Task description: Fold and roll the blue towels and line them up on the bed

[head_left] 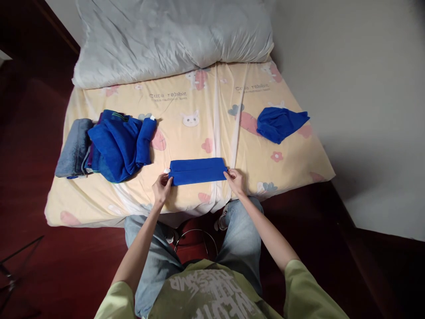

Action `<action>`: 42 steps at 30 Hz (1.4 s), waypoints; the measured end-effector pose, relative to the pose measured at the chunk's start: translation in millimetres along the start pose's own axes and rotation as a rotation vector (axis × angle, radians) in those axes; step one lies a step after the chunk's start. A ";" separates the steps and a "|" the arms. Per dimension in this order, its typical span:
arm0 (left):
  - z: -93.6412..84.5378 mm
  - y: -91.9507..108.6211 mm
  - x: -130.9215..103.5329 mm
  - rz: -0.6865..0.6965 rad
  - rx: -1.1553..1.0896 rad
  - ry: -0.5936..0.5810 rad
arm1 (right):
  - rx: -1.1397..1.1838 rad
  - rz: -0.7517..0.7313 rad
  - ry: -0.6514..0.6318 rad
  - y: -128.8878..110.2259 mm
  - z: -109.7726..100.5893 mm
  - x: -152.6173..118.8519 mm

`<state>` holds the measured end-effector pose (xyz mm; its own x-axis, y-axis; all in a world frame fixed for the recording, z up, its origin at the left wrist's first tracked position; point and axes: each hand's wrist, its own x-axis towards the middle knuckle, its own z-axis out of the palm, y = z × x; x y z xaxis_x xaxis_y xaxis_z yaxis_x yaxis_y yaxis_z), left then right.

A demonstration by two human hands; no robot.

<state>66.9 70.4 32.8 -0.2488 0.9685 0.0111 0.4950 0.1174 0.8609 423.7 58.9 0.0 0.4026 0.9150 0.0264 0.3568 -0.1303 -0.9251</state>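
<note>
A blue towel (198, 170), folded into a long flat strip, lies on the bed in front of me. Its left end is pinched between the thumb and fingers of my left hand (162, 186), close to a small white tag. At the opposite end, my right hand (235, 180) grips the near right corner the same way. A fold line runs lengthwise along the towel's upper face. Both hands rest low over the mattress, near its front edge.
To the left lie a rolled grey-blue towel (75, 148), a heap of blue cloth (114, 146) and a narrow blue roll (146, 141). Another crumpled blue cloth (280, 124) is at right. A large grey-white pillow (175, 35) spans the back. A wall (358, 110) borders the right side.
</note>
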 end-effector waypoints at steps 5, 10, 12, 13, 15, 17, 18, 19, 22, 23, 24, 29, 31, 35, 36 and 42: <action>1.6 -1.1 0.6 0.010 0.004 -0.004 | 0.004 -0.015 0.001 4.7 1.3 0.8; 0.9 2.6 -2.1 0.062 0.086 0.012 | -0.030 -0.015 -0.007 2.7 1.8 0.3; -4.5 4.7 -4.9 0.175 0.157 0.054 | -0.084 -0.055 0.004 -4.3 -3.5 -3.5; -8.3 5.9 -6.6 0.260 0.195 0.056 | -0.133 -0.104 0.019 -9.0 -7.7 -6.4; -16.8 7.9 -9.8 0.452 0.270 -0.032 | -0.259 -0.257 0.034 -19.6 -18.1 -13.3; -22.8 9.2 -12.3 0.617 0.345 -0.227 | -0.391 -0.433 -0.046 -29.4 -27.7 -20.0; -23.7 9.4 -13.1 0.673 0.383 -0.318 | -0.450 -0.509 -0.124 -33.2 -30.8 -22.6; -22.9 9.2 -13.5 0.706 0.421 -0.381 | -0.503 -0.570 -0.212 -36.1 -32.5 -24.4; -12.3 6.3 -13.1 0.721 0.524 -0.424 | -0.622 -0.656 -0.392 -38.1 -28.4 -24.3; -7.4 5.0 -12.4 0.716 0.552 -0.423 | -0.646 -0.662 -0.408 -36.8 -24.9 -22.7; -2.6 4.0 -11.4 0.711 0.575 -0.422 | -0.665 -0.663 -0.410 -35.0 -21.0 -20.5; 11.6 6.3 -1.6 0.695 0.654 -0.418 | -0.745 -0.668 -0.394 -27.4 -5.2 -6.5; 10.8 9.8 1.0 0.703 0.683 -0.420 | -0.773 -0.676 -0.385 -27.7 -4.0 -4.1; -3.8 11.8 -9.1 0.742 0.735 -0.441 | -0.793 -0.715 -0.403 -30.8 -14.5 -16.1; -9.8 10.4 -15.2 0.753 0.740 -0.454 | -0.787 -0.727 -0.421 -31.3 -19.4 -22.4; -42.0 -4.6 -46.2 0.729 0.616 -0.540 | -0.633 -0.693 -0.541 -33.3 -44.7 -48.9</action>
<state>41.2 15.9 49.7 0.5956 0.8010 0.0607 0.7438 -0.5784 0.3350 429.7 1.4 46.5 -0.4242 0.8924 0.1538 0.7963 0.4485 -0.4059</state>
